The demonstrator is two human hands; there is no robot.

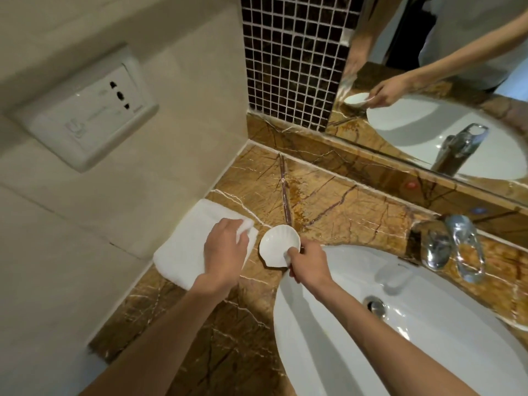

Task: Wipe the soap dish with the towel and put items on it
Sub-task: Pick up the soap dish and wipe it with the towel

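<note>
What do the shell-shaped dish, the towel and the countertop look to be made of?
Soap dish: likely glazed ceramic or porcelain; white, smooth, glossy, with ribbed fluting.
Towel: soft white cloth, probably cotton terry; thick folded edges, matte.
Countertop: polished brown marble or similar stone; pale veins and reflections.

Left hand (225, 248) covered towel's (183, 252) near corner; fingertips buried in fold, grip hard to judge; right hand (307, 262) hid rear rim of shell-shaped soap dish (278, 245); fingers under dish unseen; sink (428, 338) cut off by right and bottom edges; both forearms ran out at bottom edge; faucet (445, 244) blurred by glare, handle shape unclear; wall socket plate (94, 115) markings too faint to read; mirror (443, 81) cropped at top and right.
</note>
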